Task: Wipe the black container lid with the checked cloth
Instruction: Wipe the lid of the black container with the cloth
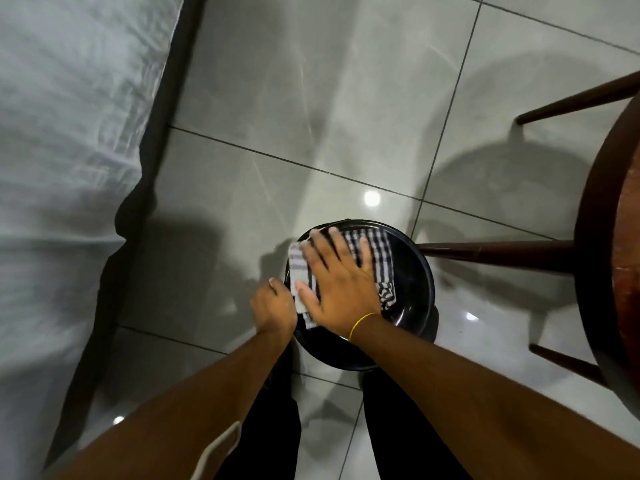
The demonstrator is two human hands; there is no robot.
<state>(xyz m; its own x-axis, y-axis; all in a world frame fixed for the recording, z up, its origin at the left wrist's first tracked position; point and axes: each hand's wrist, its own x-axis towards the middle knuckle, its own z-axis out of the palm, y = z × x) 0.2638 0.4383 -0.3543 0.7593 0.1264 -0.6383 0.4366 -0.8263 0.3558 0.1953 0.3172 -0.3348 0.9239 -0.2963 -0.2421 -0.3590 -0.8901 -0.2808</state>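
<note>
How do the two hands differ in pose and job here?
The right hand lies flat with fingers spread, pressing the checked cloth onto the black lid; the left hand is curled at the lid's left rim. The right wrist wears a yellow band; the left wrist is bare. Both touch the lid.

Bare forearms, yellow wristband (362, 325), black trousers (398, 427)

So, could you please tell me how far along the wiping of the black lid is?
Done: the checked cloth already lies on the black container lid. In hand: the right hand presses flat on the cloth while the left hand steadies the lid's rim. Left: the bare right part of the lid; whether it has been wiped cannot be told.
</note>
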